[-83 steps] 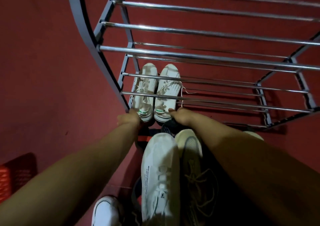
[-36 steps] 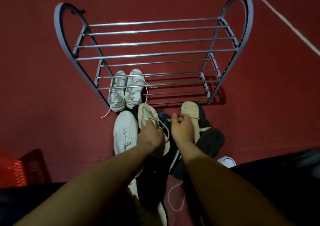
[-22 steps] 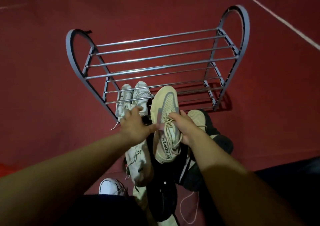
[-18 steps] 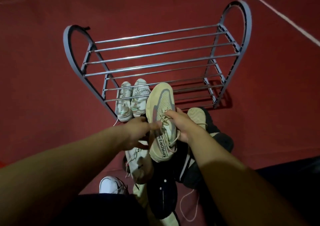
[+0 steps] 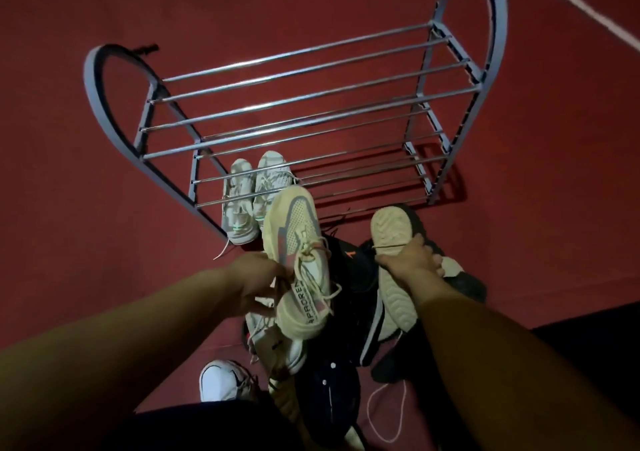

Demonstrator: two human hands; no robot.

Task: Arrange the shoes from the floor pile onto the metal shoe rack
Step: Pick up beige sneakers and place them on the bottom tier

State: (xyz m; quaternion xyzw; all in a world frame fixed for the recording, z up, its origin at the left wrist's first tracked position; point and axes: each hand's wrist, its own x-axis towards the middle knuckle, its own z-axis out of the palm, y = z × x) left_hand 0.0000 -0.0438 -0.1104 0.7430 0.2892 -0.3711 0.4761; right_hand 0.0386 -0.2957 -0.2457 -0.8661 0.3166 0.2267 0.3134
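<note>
A grey metal shoe rack (image 5: 304, 104) with chrome bars stands on the red floor. A pair of white sneakers (image 5: 254, 196) sits at the left end of its lowest tier. My left hand (image 5: 258, 282) holds a cream sneaker (image 5: 298, 260) by its side, toe pointing at the rack, lifted above the pile. My right hand (image 5: 410, 258) grips the matching cream sneaker (image 5: 393, 274), which lies sole up on the pile. Beneath them lie dark shoes (image 5: 349, 270) and a white sneaker (image 5: 273, 339).
Another white shoe (image 5: 221, 379) and a dark shoe with white dots (image 5: 329, 386) lie near my legs. A loose white lace (image 5: 384, 412) curls on the floor. A white line (image 5: 588, 10) crosses the floor at top right.
My left hand took over the cream sneaker that both hands had lifted. My right hand let go of it and moved right onto the sole-up cream sneaker.
</note>
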